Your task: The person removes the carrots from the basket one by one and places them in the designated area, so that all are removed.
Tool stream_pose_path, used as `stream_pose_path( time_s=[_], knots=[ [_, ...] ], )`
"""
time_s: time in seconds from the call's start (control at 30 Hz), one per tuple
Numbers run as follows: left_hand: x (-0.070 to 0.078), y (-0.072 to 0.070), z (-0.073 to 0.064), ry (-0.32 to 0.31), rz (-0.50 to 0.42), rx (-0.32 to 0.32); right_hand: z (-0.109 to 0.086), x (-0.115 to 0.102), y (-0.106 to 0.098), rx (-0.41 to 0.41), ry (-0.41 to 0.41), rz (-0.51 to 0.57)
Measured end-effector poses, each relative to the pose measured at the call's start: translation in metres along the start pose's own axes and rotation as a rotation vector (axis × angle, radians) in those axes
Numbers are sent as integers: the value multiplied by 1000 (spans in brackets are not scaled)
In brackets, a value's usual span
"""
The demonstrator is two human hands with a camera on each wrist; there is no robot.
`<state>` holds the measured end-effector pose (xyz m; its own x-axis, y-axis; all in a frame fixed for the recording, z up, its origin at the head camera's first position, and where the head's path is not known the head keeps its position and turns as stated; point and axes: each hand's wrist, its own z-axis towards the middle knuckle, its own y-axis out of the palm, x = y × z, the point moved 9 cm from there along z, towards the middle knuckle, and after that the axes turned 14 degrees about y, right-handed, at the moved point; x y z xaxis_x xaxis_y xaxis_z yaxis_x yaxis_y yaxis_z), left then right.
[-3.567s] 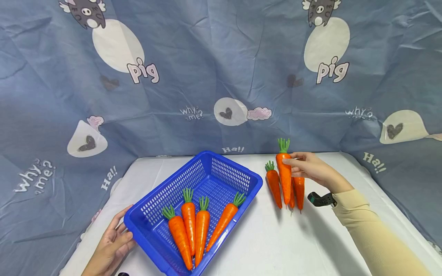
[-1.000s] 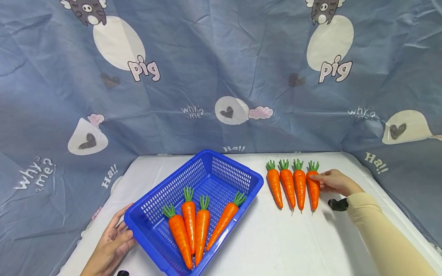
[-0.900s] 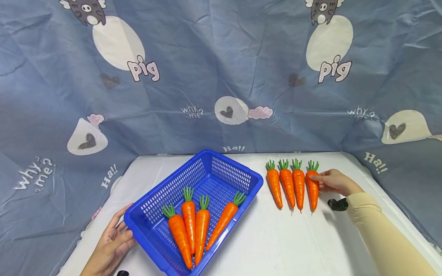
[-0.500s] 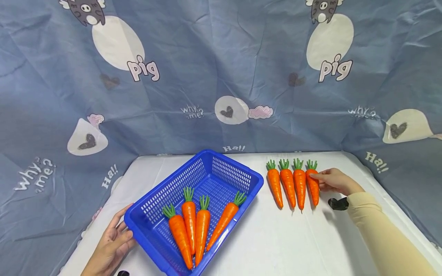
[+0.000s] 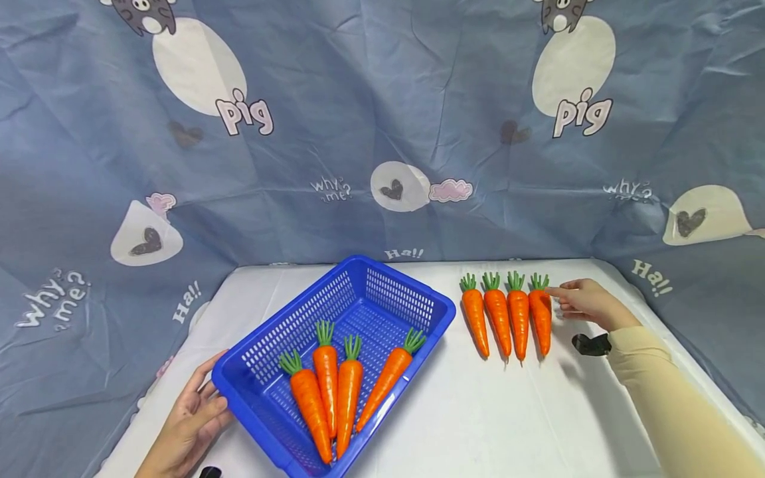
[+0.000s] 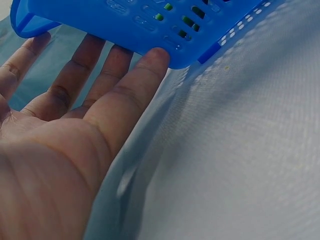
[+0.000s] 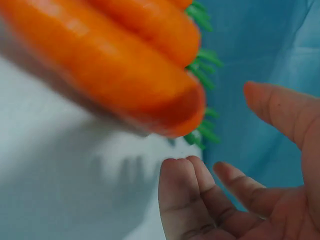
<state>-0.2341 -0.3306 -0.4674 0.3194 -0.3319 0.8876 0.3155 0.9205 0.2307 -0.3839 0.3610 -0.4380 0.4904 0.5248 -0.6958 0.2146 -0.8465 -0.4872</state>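
A blue perforated plastic basket (image 5: pixel 382 265) sits slanted on the white table. Several orange carrots with green tops, among them a carrot (image 5: pixel 309 405) at the left, lie inside it. My left hand (image 5: pixel 191 418) is at the basket's left corner; in the left wrist view its fairly straight fingers (image 6: pixel 82 57) and thumb touch the wall and rim. To the right, several more carrots lie side by side in a row, tops pointing away. My right hand (image 5: pixel 588 302) is beside the rightmost carrot (image 5: pixel 540 322). The right wrist view shows its fingers spread and apart from the carrot (image 7: pixel 125 75).
The white-covered table (image 5: pixel 454 425) extends between basket and row and towards the front. A blue printed cloth (image 5: pixel 382 133) hangs behind the table and along its sides. Black wrist straps (image 5: pixel 592 344) are visible below the right wrist and at the bottom left.
The right hand laid the carrot it held at the row's right end, and the carrots now lie spread side by side. It has just let go and drawn slightly right. The left hand stays put.
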Motion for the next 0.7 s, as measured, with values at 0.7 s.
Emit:
stream_pose_path(
  time_s=[0.7],
  knots=[
    [0,-1,-1,-15,27,20,-47,-118,36,90,-168,-118]
  ],
)
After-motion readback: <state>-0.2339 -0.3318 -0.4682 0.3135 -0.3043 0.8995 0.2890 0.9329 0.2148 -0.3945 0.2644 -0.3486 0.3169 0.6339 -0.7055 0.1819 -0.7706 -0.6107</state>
